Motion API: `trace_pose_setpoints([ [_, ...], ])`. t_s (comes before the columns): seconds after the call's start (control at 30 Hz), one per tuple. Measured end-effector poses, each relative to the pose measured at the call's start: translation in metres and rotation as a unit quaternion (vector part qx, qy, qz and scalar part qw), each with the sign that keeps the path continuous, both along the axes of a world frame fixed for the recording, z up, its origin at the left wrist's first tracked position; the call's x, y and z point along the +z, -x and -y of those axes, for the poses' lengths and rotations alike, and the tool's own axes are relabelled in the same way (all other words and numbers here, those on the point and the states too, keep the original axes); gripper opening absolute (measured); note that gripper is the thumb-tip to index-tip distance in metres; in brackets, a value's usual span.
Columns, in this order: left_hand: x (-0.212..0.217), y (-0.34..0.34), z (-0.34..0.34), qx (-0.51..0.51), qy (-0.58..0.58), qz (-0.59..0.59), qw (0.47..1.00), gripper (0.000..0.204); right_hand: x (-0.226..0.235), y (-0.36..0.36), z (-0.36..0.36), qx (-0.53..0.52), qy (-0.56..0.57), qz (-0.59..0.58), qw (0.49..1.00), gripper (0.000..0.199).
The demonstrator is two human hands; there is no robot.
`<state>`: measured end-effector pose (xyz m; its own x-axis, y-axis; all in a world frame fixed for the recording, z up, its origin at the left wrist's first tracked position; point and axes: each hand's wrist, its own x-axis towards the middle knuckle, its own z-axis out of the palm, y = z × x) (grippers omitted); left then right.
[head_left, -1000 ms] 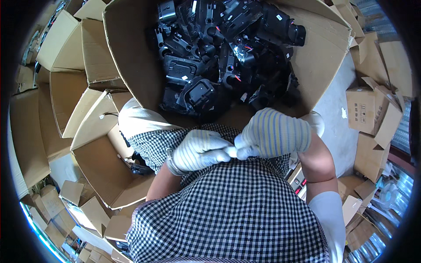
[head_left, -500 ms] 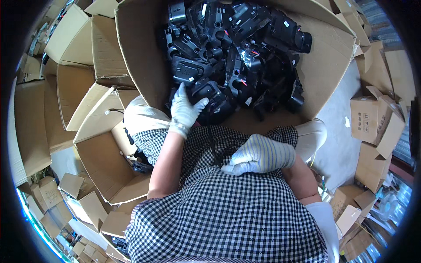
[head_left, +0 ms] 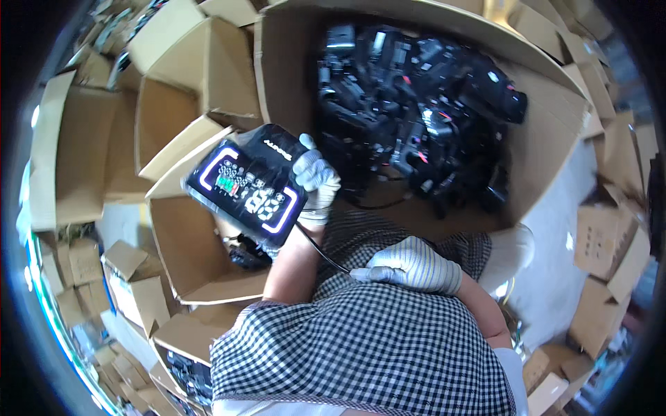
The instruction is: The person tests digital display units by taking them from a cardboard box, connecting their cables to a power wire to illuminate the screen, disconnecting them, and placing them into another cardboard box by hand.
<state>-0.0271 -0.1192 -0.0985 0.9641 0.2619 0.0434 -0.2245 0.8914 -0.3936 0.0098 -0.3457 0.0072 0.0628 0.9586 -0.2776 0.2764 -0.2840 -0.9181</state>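
Note:
My left hand [head_left: 316,182], in a white knit glove, grips a flat black device [head_left: 248,182] with a lit display and a glowing outline, held up over a small open carton [head_left: 182,256]. A thin black cable [head_left: 320,251] runs from the device down to my right hand [head_left: 409,265], also gloved, which pinches the cable's end against my checked lap. Ahead stands a large cardboard box [head_left: 548,149] piled with several similar black devices [head_left: 416,111] and tangled cables.
Open and flattened cardboard cartons [head_left: 90,149] crowd the left side, and more small cartons [head_left: 610,243] lie at the right. A pale floor strip [head_left: 562,277] shows to the right of my knee. Another dark object [head_left: 243,251] sits inside the small carton.
My left hand reached into the big box, took hold of a black device and lifted it out to the left. My right hand stayed on my lap and now holds the cable's end.

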Motion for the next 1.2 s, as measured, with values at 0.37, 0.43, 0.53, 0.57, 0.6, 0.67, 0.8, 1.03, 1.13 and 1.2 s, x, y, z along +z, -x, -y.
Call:
trace_pose_setpoints([
  [0.37, 0.004, 0.065, -0.032, 0.105, -0.025, 0.219, 0.970, 0.029, -0.012, 0.026, -0.037, 0.054, -0.044, -0.044, 0.997, 0.028],
  [0.43, -0.001, 0.074, -0.037, 0.128, -0.017, 0.224, 0.966, 0.028, -0.012, 0.027, -0.048, 0.082, -0.062, -0.044, 0.994, 0.030],
  [0.53, -0.001, 0.084, -0.043, 0.153, -0.007, 0.197, 0.968, 0.030, -0.010, 0.030, -0.060, 0.088, -0.100, -0.036, 0.990, 0.028],
  [0.57, -0.002, 0.085, -0.044, 0.160, -0.011, 0.194, 0.968, 0.029, -0.010, 0.030, -0.062, 0.093, -0.098, -0.038, 0.990, 0.028],
  [0.6, -0.003, 0.086, -0.045, 0.165, -0.015, 0.191, 0.968, 0.029, -0.009, 0.029, -0.063, 0.089, -0.073, -0.048, 0.992, 0.025],
  [0.67, -0.001, 0.091, -0.044, 0.180, -0.017, 0.174, 0.968, 0.028, -0.007, 0.029, -0.065, 0.057, 0.028, -0.098, 0.993, 0.018],
  [0.8, -0.004, 0.098, -0.047, 0.198, -0.016, 0.165, 0.966, 0.029, -0.004, 0.029, -0.068, 0.030, 0.079, -0.123, 0.989, 0.019],
  [1.03, -0.011, 0.105, -0.063, 0.196, -0.011, 0.116, 0.974, 0.019, -0.043, 0.023, -0.048, 0.037, -0.124, 0.073, 0.989, 0.027],
  [1.13, -0.044, 0.174, -0.104, 0.280, -0.168, -0.177, 0.928, 0.030, -0.028, 0.023, -0.062, 0.080, 0.142, -0.041, 0.986, 0.072],
  [1.2, -0.075, 0.181, -0.093, 0.228, -0.071, -0.169, 0.956, 0.024, -0.048, 0.033, -0.060, 0.096, 0.003, 0.028, 0.995, 0.058],
])
